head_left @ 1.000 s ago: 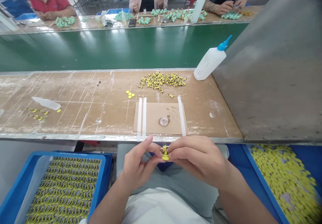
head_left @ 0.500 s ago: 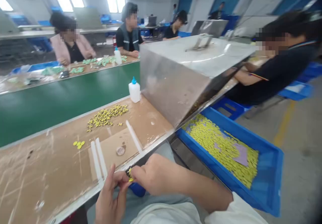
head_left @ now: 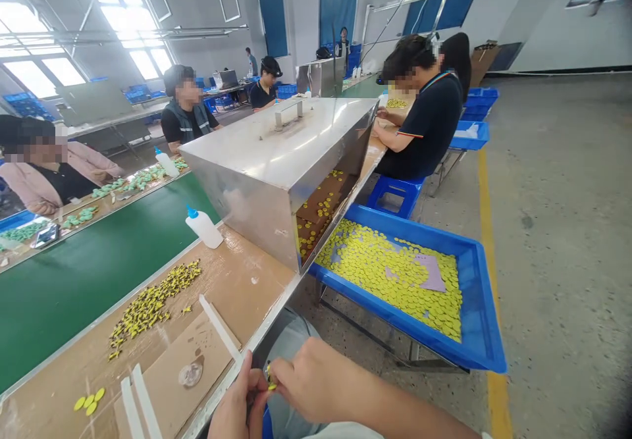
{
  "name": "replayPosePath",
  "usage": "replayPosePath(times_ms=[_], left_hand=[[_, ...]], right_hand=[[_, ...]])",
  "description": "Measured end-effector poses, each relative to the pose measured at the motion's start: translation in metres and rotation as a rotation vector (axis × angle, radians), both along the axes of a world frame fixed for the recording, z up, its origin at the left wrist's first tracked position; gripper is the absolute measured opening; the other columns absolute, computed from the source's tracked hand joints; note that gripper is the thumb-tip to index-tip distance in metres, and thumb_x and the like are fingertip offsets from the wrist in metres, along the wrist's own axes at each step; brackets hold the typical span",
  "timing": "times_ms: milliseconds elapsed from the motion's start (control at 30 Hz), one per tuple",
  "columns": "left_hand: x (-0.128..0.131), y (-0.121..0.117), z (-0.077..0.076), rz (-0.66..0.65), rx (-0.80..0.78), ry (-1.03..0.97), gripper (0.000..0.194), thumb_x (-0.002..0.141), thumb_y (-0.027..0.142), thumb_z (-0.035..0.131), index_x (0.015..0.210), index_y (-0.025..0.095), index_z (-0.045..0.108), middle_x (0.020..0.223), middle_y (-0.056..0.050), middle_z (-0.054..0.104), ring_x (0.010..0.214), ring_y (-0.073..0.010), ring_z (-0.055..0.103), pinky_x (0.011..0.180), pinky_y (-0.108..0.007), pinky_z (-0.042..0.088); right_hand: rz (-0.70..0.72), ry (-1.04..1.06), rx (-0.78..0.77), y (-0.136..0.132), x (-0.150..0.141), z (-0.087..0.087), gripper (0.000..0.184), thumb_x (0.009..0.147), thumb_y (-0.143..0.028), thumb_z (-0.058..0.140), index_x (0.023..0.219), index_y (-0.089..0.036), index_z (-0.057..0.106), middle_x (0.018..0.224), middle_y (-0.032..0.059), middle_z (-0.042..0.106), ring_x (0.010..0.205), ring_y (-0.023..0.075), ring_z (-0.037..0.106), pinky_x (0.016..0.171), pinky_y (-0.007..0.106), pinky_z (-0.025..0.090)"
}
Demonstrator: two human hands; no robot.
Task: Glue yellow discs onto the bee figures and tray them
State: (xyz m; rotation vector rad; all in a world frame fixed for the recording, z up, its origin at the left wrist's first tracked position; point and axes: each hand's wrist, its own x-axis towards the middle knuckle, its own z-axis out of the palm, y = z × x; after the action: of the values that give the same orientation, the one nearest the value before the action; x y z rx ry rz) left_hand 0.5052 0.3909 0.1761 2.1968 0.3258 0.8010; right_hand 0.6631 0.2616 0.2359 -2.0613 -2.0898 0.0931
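Well, this is a wide factory hall, and a long work bench (head_left: 257, 274) runs beside a green conveyor belt (head_left: 83, 281). At least six other people are at work or standing around it, and one co-worker in a dark polo shirt (head_left: 429, 116) sits at the far end of the bench. A stainless steel box (head_left: 257, 189) stands over the bench, and one blue crate (head_left: 474, 294) beside it holds a great many yellow discs (head_left: 385, 274), too many to count. As far as the pictures show, the crate is well filled, and a large pile of yellow-and-black parts (head_left: 151, 307) is left on the bench. Near this pile are one squeeze bottle (head_left: 202, 228), about four loose discs (head_left: 89, 399) and three white strips (head_left: 220, 327). A cardboard sheet (head_left: 172, 353) lies there too. In front of it, at the bench edge, the left hand (head_left: 239, 406) and right hand (head_left: 316, 380) are together. Their fingertips (head_left: 247, 366) are closed and pinch one small yellow part (head_left: 269, 376), which is mostly hidden between them.
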Motion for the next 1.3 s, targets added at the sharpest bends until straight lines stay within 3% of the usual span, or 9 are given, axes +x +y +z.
replayPosePath(times_ms=[167, 433, 600, 767, 967, 1133, 1300], left_hand=[[0.027, -0.006, -0.003, -0.049, 0.035, 0.026, 0.059, 0.105, 0.03, 0.038, 0.16, 0.024, 0.019, 0.074, 0.002, 0.058, 0.063, -0.0119, 0.059, 0.073, -0.024, 0.056], [0.058, -0.007, 0.002, -0.051, 0.131, 0.021, 0.059, 0.103, 0.031, 0.048, 0.158, 0.032, 0.027, 0.08, 0.002, 0.068, 0.074, -0.0142, 0.069, 0.081, -0.029, 0.059], [0.073, -0.012, 0.011, -0.072, 0.07, -0.054, 0.065, 0.1, 0.024, 0.055, 0.158, 0.031, 0.027, 0.085, 0.0, 0.072, 0.08, -0.0153, 0.072, 0.086, -0.031, 0.059], [0.082, -0.011, 0.016, -0.089, 0.039, -0.074, 0.073, 0.095, 0.014, 0.06, 0.157, 0.035, 0.029, 0.092, 0.001, 0.075, 0.084, -0.0137, 0.073, 0.087, -0.027, 0.059], [0.088, -0.017, 0.014, -0.059, -0.154, -0.041, 0.076, 0.096, 0.015, 0.06, 0.158, 0.04, 0.024, 0.085, 0.001, 0.071, 0.08, -0.0126, 0.07, 0.087, -0.027, 0.057], [0.086, -0.022, 0.015, 0.029, -0.231, -0.069, 0.069, 0.098, 0.02, 0.057, 0.158, 0.035, 0.026, 0.085, 0.0, 0.067, 0.082, -0.0139, 0.068, 0.089, -0.031, 0.055], [0.081, -0.01, 0.02, -0.04, -0.048, -0.036, 0.074, 0.097, 0.014, 0.054, 0.159, 0.036, 0.02, 0.085, 0.001, 0.068, 0.079, -0.0133, 0.069, 0.084, -0.03, 0.058]], right_hand=[[-0.067, -0.048, 0.09, -0.015, 0.013, -0.02, 0.019, 0.096, -0.034, 0.06, 0.093, -0.02, 0.047, 0.074, -0.0018, 0.063, 0.048, 0.0167, 0.054, 0.048, 0.036, 0.014], [-0.191, 0.246, 0.141, -0.026, 0.041, -0.044, 0.012, 0.102, -0.028, 0.054, 0.108, -0.022, 0.045, 0.087, -0.0044, 0.068, 0.063, 0.0161, 0.064, 0.054, 0.036, 0.018], [-0.165, 0.208, 0.125, -0.032, 0.059, -0.036, 0.006, 0.101, -0.024, 0.048, 0.106, -0.02, 0.045, 0.078, -0.0019, 0.066, 0.063, 0.0184, 0.064, 0.057, 0.036, 0.023], [-0.129, 0.109, 0.125, -0.032, 0.068, -0.027, 0.006, 0.099, -0.019, 0.048, 0.103, -0.02, 0.044, 0.073, -0.0023, 0.062, 0.056, 0.0183, 0.059, 0.054, 0.037, 0.016], [-0.093, 0.008, 0.139, -0.029, 0.072, -0.029, 0.011, 0.094, -0.014, 0.049, 0.101, -0.018, 0.042, 0.071, -0.0011, 0.059, 0.05, 0.0176, 0.054, 0.053, 0.036, 0.011], [-0.075, 0.005, 0.138, -0.025, 0.073, -0.025, 0.009, 0.095, -0.014, 0.049, 0.1, -0.018, 0.042, 0.068, -0.0012, 0.059, 0.048, 0.0174, 0.054, 0.054, 0.035, 0.011], [-0.078, 0.082, 0.165, -0.017, 0.069, -0.026, 0.005, 0.1, -0.015, 0.046, 0.101, -0.018, 0.042, 0.068, -0.0014, 0.06, 0.05, 0.0178, 0.057, 0.053, 0.035, 0.012]])
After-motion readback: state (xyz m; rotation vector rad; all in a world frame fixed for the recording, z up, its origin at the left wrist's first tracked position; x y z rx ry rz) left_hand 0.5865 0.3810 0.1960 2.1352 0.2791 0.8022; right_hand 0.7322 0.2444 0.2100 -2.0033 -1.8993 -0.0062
